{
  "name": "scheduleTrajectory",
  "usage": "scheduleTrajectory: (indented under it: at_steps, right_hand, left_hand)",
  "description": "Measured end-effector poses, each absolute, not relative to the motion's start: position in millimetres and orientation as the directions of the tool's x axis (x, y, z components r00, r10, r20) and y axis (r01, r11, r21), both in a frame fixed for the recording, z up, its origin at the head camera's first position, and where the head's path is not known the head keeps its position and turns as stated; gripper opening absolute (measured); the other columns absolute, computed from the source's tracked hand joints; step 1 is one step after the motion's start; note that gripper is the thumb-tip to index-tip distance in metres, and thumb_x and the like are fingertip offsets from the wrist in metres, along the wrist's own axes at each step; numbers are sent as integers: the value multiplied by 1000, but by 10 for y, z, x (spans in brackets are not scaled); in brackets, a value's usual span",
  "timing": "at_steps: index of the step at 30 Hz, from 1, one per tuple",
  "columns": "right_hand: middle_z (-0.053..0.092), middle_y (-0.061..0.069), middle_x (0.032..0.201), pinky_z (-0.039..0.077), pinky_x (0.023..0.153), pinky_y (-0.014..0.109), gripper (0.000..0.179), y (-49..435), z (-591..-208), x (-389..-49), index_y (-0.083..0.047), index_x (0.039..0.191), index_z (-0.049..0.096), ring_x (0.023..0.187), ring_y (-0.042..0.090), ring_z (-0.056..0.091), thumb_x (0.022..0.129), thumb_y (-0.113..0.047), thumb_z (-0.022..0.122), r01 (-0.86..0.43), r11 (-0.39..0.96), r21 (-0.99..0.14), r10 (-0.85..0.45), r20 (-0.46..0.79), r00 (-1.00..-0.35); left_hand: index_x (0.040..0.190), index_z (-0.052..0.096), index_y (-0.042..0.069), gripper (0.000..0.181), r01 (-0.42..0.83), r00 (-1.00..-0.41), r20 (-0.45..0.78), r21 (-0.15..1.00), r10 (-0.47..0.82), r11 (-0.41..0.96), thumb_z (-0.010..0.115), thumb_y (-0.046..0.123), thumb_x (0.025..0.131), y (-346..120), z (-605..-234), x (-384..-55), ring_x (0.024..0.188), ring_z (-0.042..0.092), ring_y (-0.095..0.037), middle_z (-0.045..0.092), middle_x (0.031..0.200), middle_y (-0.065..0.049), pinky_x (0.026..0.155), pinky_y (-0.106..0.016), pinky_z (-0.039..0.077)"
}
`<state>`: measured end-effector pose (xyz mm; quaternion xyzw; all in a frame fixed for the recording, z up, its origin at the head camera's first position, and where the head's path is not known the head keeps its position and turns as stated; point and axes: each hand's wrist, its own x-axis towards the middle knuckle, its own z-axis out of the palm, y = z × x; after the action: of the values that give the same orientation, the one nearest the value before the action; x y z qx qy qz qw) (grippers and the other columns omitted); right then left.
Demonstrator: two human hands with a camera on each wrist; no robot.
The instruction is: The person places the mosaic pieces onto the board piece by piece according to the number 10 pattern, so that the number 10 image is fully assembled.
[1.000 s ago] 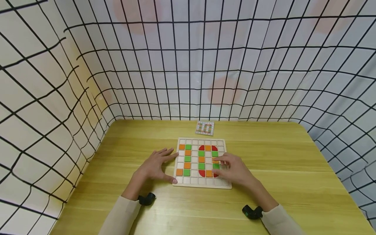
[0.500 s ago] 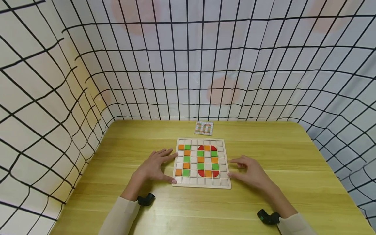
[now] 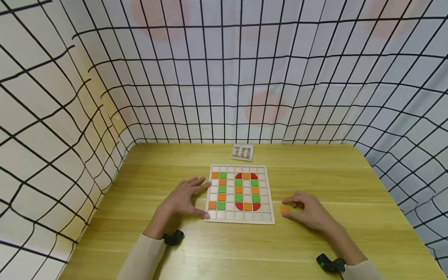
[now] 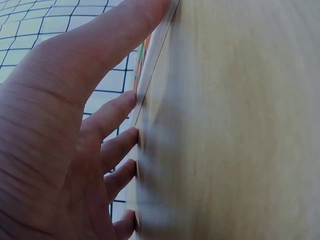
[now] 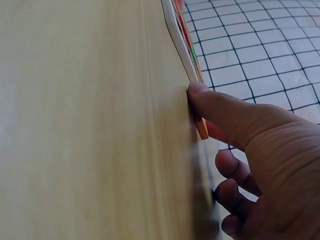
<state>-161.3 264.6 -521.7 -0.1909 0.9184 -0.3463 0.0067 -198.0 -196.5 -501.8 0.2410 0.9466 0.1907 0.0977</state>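
A square wooden grid board (image 3: 234,219) lies on the table with orange, green and red tiles set in its cells. On the left they form a narrow column, on the right a rounded ring. My left hand (image 3: 184,196) rests spread against the board's left edge, thumb at the lower corner; the left wrist view shows its straight fingers on the tabletop. To the right of the board, my right hand (image 3: 310,212) pinches an orange square tile (image 3: 285,208) between thumb and index finger. In the right wrist view this tile (image 5: 201,128) is seen edge-on, its other fingers curled below.
A small printed card (image 3: 242,152) with a similar coloured pattern lies behind the board. The wooden table (image 3: 224,249) reaches back to a white wall covering with black grid lines (image 3: 224,77). Black wrist cameras sit at both cuffs.
My right hand has drawn back from over the board's right column to the table on its right, where an orange tile now shows in its pinch. The left hand stays at the board.
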Motion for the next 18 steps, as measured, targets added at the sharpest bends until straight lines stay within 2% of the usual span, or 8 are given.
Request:
scheduleTrajectory:
  at_steps: [10, 14, 18]
  right_hand:
    - [60, -10, 86, 43, 71, 23, 38, 2719, -5248, -1614, -23, 116, 79, 80, 7, 51, 85, -44, 84, -359, 679, -640, -380, 111, -918]
    - [64, -12, 90, 47, 72, 23, 35, 2730, -5273, -1624, -24, 115, 80, 80, 5, 55, 86, -43, 83, -358, 670, -650, -386, 106, -916]
    - [62, -13, 85, 45, 71, 23, 31, 2733, -5294, -1644, -24, 112, 80, 78, 5, 54, 86, -40, 84, -368, 663, -652, -388, 121, -914]
  left_hand:
    - [159, 40, 34, 115, 421, -864, -93, 406, 495, 811, 80, 81, 63, -1977, -5055, -1998, 160, 20, -35, 27, 171, -2, 126, -67, 13]
    - [159, 40, 34, 115, 417, -866, -97, 405, 491, 814, 80, 81, 63, -1979, -5043, -1992, 160, 19, -35, 27, 171, -2, 126, -66, 13]
    - [159, 41, 34, 114, 417, -865, -96, 409, 492, 812, 80, 80, 63, -1976, -5042, -1987, 160, 19, -35, 28, 171, -2, 126, -66, 13]
